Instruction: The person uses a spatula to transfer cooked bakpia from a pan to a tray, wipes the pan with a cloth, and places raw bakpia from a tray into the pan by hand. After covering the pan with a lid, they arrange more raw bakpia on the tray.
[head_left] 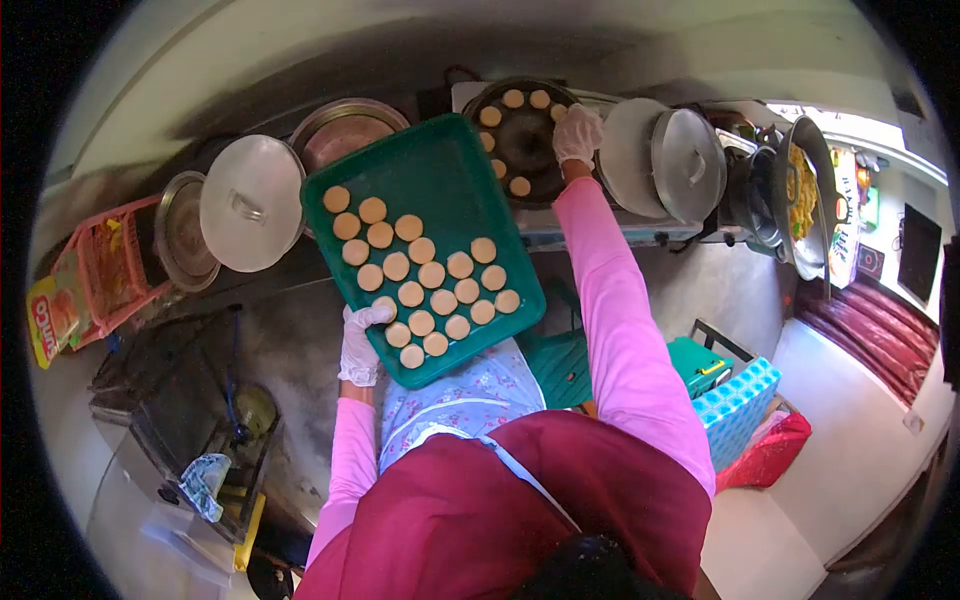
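Observation:
My left hand (364, 345), in a clear glove, grips the lower left rim of a green tray (450, 180). The tray is tilted in front of me and carries several pale, flat dough rounds (431, 275), mostly in its lower half. Over the right side of a dark round pan (527, 150) reaches my gloved right hand (578, 135). Its fingers are drawn together at a dough round (558, 114) by the pan's rim; the fingertips are partly hidden. More dough rounds (490, 117) lie in a ring along the pan's edge, around its dark raised middle.
Metal lids (688, 165) stand right of the pan; another lid (250, 205) and a metal basin (345, 135) are at left. Further right, a wok (805, 200) holds yellow food. A pink basket (120, 265) sits far left. A blue egg-tray stack (738, 405) is at lower right.

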